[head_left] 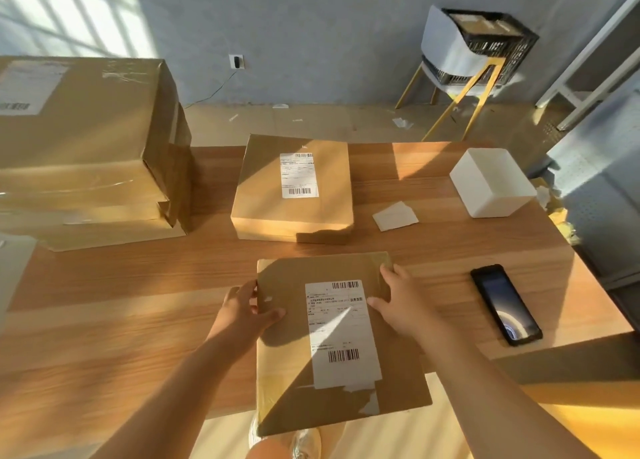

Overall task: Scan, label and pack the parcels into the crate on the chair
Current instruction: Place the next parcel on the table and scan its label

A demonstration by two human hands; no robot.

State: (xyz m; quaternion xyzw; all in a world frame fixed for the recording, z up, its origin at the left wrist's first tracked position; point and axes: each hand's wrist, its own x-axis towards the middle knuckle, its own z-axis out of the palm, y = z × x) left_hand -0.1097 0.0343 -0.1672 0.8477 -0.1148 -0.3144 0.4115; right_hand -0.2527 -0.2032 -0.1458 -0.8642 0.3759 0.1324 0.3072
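A: status?

B: I've got the flat parcel (287,361) at the desk's (138,285) near edge, mid-span, about half of it overhanging twd me. Left hand (246,309) grips its left edge, thumb on top. Right hand (398,302) grips the far-right corner, thumb on the label (341,330). Can't tell if it's lifted or resting on the edge.

A: label ok?

B: On, barcode up. Bottom strip looks ragged, so I'd press it flat b4 packing.

A: next?

B: My guess is it's ready to pack. The crate (495,42) sits on the chair (450,53) by the wall, past the desk's far-right corner, well apart. It has cardboard in it already, I think. Plan is to keep the two-sided grip, hold it level and drop it in flat.

A: hazards?

B: The phone (505,304) lies near the near-right corner, so I shouldn't sweep it. There's a white box (491,181) at the right edge and paper slips (394,216) just beside it, inboard. A second parcel (294,188), labelled, is mid-desk. Big cartons (86,139) are stacked at the far-left corner.

A: room?

B: Grey wall, low sun, hard shadows across the desk, scraps on the floor.
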